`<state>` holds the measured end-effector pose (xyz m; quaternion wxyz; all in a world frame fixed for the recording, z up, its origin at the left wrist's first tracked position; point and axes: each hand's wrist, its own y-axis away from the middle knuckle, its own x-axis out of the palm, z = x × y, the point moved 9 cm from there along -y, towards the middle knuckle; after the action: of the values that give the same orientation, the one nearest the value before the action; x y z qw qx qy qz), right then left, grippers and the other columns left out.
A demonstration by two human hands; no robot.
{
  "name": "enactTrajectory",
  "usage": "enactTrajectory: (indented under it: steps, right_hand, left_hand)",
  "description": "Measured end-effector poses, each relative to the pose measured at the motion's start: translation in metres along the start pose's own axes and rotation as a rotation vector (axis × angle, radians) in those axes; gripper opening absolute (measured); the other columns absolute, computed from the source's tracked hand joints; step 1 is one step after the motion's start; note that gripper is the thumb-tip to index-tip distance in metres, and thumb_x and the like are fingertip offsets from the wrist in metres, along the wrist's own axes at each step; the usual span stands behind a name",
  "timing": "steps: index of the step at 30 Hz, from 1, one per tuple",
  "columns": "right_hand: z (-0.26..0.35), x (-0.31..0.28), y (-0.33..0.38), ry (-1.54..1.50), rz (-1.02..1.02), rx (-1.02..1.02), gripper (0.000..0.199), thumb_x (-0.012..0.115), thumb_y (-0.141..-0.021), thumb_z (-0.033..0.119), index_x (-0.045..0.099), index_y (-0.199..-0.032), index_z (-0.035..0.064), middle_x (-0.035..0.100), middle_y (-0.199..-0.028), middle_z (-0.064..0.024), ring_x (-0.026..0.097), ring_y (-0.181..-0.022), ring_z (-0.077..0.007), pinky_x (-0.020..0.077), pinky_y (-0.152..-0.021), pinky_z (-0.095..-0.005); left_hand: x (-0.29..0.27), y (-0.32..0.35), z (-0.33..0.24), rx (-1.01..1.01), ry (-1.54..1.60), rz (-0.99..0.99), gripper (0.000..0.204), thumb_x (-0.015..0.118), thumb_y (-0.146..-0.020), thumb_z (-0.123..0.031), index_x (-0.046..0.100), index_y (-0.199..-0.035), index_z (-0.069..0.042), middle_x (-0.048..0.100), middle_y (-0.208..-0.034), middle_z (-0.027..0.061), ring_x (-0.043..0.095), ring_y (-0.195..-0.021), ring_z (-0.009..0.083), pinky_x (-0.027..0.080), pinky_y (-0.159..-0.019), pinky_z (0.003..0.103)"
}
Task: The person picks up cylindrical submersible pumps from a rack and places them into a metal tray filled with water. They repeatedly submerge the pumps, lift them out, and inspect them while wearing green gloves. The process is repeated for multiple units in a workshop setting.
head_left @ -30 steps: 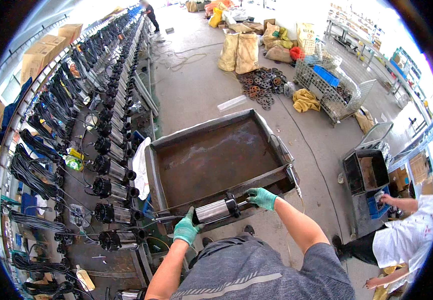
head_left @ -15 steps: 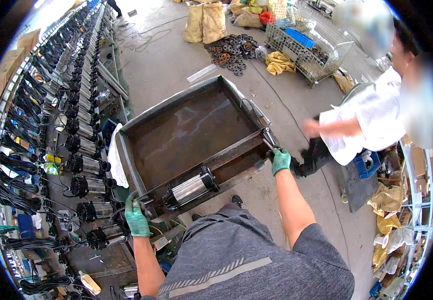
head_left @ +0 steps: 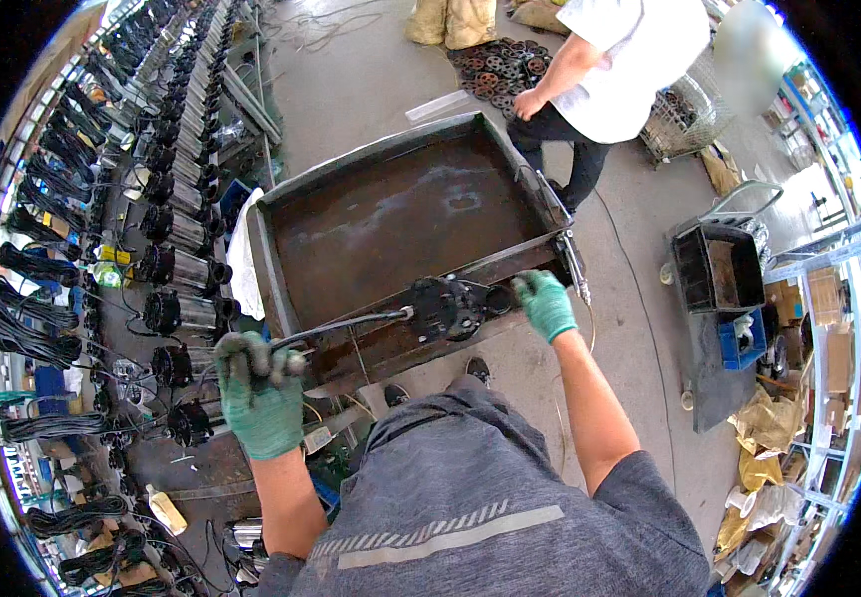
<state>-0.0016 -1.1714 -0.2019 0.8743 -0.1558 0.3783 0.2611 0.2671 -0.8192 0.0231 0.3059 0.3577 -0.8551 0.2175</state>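
A dark water tank [head_left: 269, 261] of metal, with brownish water in it, stands before me. On its near ledge a motor pump [head_left: 446, 310] stands on end, its black top toward me. A black cable [head_left: 346, 324] runs from the pump to my left hand [head_left: 263, 398], gloved in green and grey, whose fingers are curled round it. My right hand [head_left: 548, 306], in a green glove, is just right of the pump with fingers apart and nothing in them. A slim metal tool [head_left: 575, 267] with a thin hose hangs at the tank's right corner.
Rows of pumps with coiled cables [head_left: 180, 261] fill the left side. A person in a white shirt [head_left: 629, 60] stands behind the tank's right end, near a heap of dark wheel-like parts [head_left: 500, 72]. A cart with a black crate [head_left: 721, 267] and crowded shelves [head_left: 828, 348] are at right.
The pump has gone from lying on its side to standing on end. My right hand has left the tool at the corner; my left has lifted the cable. The person has moved behind the tank.
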Motion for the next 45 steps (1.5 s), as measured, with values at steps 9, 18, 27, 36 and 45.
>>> enactTrajectory:
  steps: [9,18,27,36,45]
  right_hand:
    - [-0.008,0.062,0.007,0.139,0.037,0.004,0.016,0.066,-0.088,0.006,0.074,-0.101,0.0066,0.062,-0.116,-0.0183,0.066,-0.099,-0.0400,0.0549,-0.087,-0.0464]
    - [-0.011,0.065,0.009,0.125,0.013,0.004,0.017,0.064,-0.089,0.005,0.072,-0.103,0.0060,0.063,-0.116,-0.0210,0.066,-0.098,-0.0421,0.0541,-0.087,-0.0479]
    - [-0.018,0.069,0.007,0.125,0.041,0.039,0.016,0.066,-0.089,0.007,0.069,-0.104,0.0052,0.064,-0.114,-0.0209,0.066,-0.098,-0.0429,0.0539,-0.086,-0.0472]
    - [-0.036,0.072,-0.011,-0.091,0.191,0.193,0.031,0.072,-0.090,0.013,0.060,-0.116,0.0007,0.072,-0.104,-0.0207,0.070,-0.096,-0.0373,0.0540,-0.088,-0.0405]
    - [0.165,0.062,0.021,-0.009,0.259,-0.151,0.042,0.080,-0.080,0.032,0.065,-0.110,0.0071,0.072,-0.106,-0.0195,0.070,-0.099,-0.0400,0.0561,-0.085,-0.0477]
  left_hand:
    - [0.009,0.000,0.047,-0.163,0.003,0.036,0.030,0.065,-0.103,-0.027,0.059,-0.127,-0.011,0.051,-0.098,0.0028,0.057,-0.090,0.0197,0.050,-0.088,0.043]
    - [0.000,0.011,0.054,-0.180,-0.063,0.016,0.030,0.065,-0.103,-0.028,0.058,-0.126,-0.010,0.051,-0.097,0.0037,0.058,-0.088,0.0208,0.052,-0.085,0.046]
    - [0.003,0.011,0.053,-0.180,-0.057,0.028,0.025,0.063,-0.104,-0.023,0.058,-0.124,-0.009,0.051,-0.096,0.0045,0.058,-0.087,0.0220,0.052,-0.085,0.046]
    - [-0.050,0.005,0.012,0.010,-0.210,-0.151,0.023,0.054,-0.105,-0.015,0.059,-0.125,-0.006,0.052,-0.095,0.0048,0.056,-0.084,0.0225,0.052,-0.084,0.046]
    - [-0.167,0.031,-0.018,-0.023,-0.831,-0.381,0.024,0.049,-0.108,-0.015,0.059,-0.126,-0.003,0.054,-0.089,0.0035,0.055,-0.072,0.0128,0.054,-0.068,0.032]
